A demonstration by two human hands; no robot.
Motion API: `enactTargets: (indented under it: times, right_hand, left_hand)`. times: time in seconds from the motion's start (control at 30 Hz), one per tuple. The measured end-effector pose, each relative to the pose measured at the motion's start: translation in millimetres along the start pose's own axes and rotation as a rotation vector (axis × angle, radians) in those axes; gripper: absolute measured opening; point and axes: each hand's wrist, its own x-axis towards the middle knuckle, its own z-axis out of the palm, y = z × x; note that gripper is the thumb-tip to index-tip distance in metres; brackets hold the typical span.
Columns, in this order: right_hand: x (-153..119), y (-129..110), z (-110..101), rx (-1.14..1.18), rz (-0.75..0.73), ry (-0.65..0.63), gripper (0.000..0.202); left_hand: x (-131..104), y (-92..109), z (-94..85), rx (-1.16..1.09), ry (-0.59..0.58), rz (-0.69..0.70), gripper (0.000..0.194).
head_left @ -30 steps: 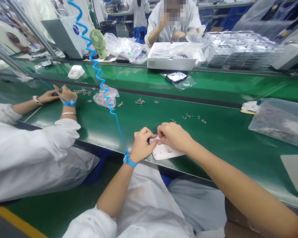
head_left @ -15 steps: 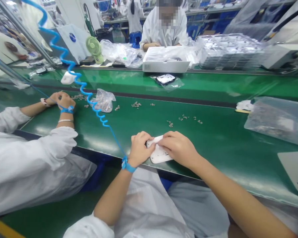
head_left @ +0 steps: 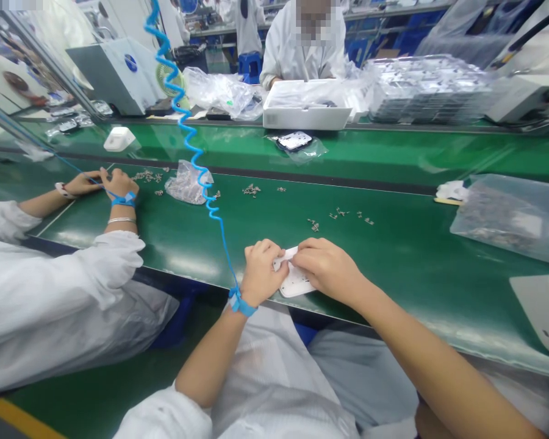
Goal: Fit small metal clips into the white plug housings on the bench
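Observation:
A white plastic cover (head_left: 297,284) lies flat at the near edge of the green bench, between my hands. My left hand (head_left: 264,271) wears a blue wrist strap with a coiled cord and grips the cover's left side between thumb and fingers. On the upper part of the cover, my right hand (head_left: 324,268) is closed in a pinch; whatever its fingertips hold is too small or hidden to make out. Small metal parts (head_left: 314,225) are scattered just beyond my hands, with more small pieces (head_left: 251,191) farther back.
At the left, a co-worker's hands (head_left: 119,183) are near more metal parts and a plastic bag (head_left: 190,183). The coiled blue cord (head_left: 194,149) hangs across the bench. A bag of parts (head_left: 507,213) and a white housing (head_left: 542,308) are at the right. Behind stands a white box (head_left: 306,116).
The coiled cord has swung to the right. My left hand has shifted slightly right and up. The co-worker's hands at the left have moved a little apart.

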Motion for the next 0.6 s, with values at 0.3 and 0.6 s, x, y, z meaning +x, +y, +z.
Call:
enactTargets:
  times: [0.3,0.6]
  right_hand:
    - [5,-2,2,0.115,0.218,0.026,0.022]
    - [-1,-9,-4,0.148,0.168,0.192,0.018]
  left_hand:
    - [-5,4,8.9,0.137,0.072,0.069,0.004]
    - [-8,-7,-18.7,0.089,0.048,0.135,0.003]
